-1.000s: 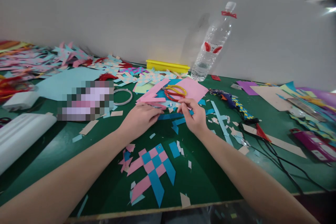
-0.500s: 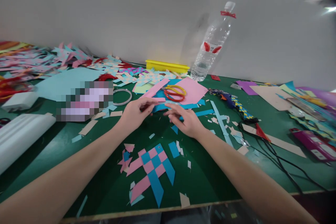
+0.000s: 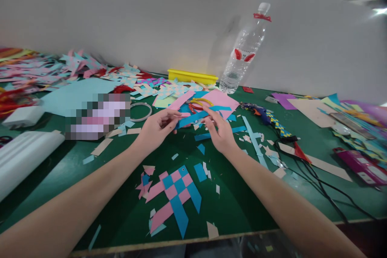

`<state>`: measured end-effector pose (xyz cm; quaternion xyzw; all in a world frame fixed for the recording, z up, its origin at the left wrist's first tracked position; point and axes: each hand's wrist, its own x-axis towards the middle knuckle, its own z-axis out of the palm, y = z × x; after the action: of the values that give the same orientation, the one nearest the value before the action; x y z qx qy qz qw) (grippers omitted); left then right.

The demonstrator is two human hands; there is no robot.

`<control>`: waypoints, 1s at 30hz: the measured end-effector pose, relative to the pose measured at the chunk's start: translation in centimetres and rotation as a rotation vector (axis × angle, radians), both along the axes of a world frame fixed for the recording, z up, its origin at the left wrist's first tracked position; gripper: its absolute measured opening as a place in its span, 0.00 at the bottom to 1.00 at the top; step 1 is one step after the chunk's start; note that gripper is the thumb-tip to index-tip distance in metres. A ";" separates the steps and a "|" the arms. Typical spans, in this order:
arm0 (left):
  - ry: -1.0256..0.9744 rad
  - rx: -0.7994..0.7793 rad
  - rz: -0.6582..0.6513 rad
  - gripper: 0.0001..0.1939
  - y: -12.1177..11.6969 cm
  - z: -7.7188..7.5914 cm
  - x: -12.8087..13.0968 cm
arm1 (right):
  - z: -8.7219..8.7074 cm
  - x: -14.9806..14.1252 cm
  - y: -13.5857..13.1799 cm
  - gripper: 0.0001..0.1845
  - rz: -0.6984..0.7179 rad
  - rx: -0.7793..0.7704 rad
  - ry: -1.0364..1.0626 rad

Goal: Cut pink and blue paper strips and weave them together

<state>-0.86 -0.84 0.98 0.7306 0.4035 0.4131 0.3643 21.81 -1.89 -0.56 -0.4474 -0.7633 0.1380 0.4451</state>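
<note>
My left hand (image 3: 157,129) pinches one end of a blue paper strip (image 3: 201,113) together with a pink strip (image 3: 180,100) that slants up and away. My right hand (image 3: 220,131) holds the blue strip further along, with its fingers raised and closed on it. The strip hangs just above the green table (image 3: 242,205). Right behind the hands lie red and yellow handled scissors (image 3: 198,105) on a pink sheet (image 3: 223,102). Nearer to me, a woven pink and blue paper piece (image 3: 177,195) lies flat on the table.
A clear water bottle (image 3: 244,54) and a yellow tray (image 3: 192,76) stand by the white wall. Woven paper pieces and scraps pile at the back left. A glue gun (image 3: 260,113) with black cable, paper sheets and a purple case (image 3: 361,165) lie on the right. A white roll (image 3: 24,157) lies at left.
Both hands have lifted from the table; a blue strip now stretches between them. My right hand went from flat and open half a second ago to closed on the strip.
</note>
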 end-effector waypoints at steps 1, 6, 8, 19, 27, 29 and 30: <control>-0.006 0.002 0.000 0.12 0.0 0.0 0.0 | 0.0 0.0 0.1 0.22 -0.018 0.010 0.010; 0.036 -0.010 0.001 0.10 0.1 -0.1 -0.1 | 0.0 0.2 0.4 0.21 -0.089 0.053 0.007; 0.067 -0.031 -0.009 0.09 0.2 -0.3 0.0 | -0.1 0.2 0.4 0.20 -0.088 0.094 -0.021; -0.065 -0.159 -0.073 0.22 -0.2 -0.4 0.4 | 0.0 -0.1 0.3 0.08 0.017 0.289 -0.195; 0.056 -0.116 -0.057 0.24 -0.4 0.3 0.3 | 0.2 -0.2 0.1 0.07 0.023 0.296 -0.309; 0.080 -0.087 -0.069 0.23 -0.4 0.5 0.3 | 0.3 -0.2 0.0 0.07 0.015 0.293 -0.326; 0.081 -0.077 -0.080 0.23 -0.4 0.5 0.3 | 0.3 -0.2 0.0 0.07 0.009 0.293 -0.330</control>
<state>-0.53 -1.22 1.47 0.7478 0.4040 0.3522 0.3919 21.58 -1.91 -0.27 -0.3911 -0.8397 -0.0476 0.3737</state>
